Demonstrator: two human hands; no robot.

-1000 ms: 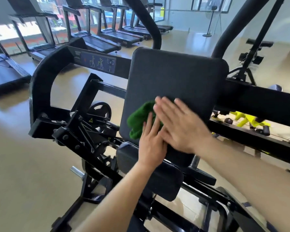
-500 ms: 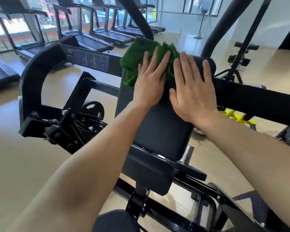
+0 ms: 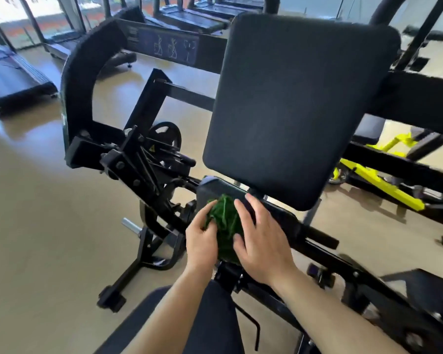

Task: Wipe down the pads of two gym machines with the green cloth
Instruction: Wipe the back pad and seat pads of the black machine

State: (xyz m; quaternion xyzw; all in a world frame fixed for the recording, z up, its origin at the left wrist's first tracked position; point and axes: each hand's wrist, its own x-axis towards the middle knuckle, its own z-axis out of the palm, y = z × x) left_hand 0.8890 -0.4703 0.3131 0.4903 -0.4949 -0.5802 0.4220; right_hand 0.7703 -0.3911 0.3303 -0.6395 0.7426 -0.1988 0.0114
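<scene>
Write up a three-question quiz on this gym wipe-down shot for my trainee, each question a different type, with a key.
1. True or false: the green cloth lies on the large upright pad.
2. Fill in: the right hand lies over the cloth with its fingers ___.
3. Which hand curls its fingers round the cloth? A) left hand B) right hand C) neither

Key: 1 false, it is on the small lower pad; 2 spread; 3 A.

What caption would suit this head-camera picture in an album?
Left hand grips the green cloth on a gym machine's small lower pad, right hand touching it, below the large back pad.
</scene>
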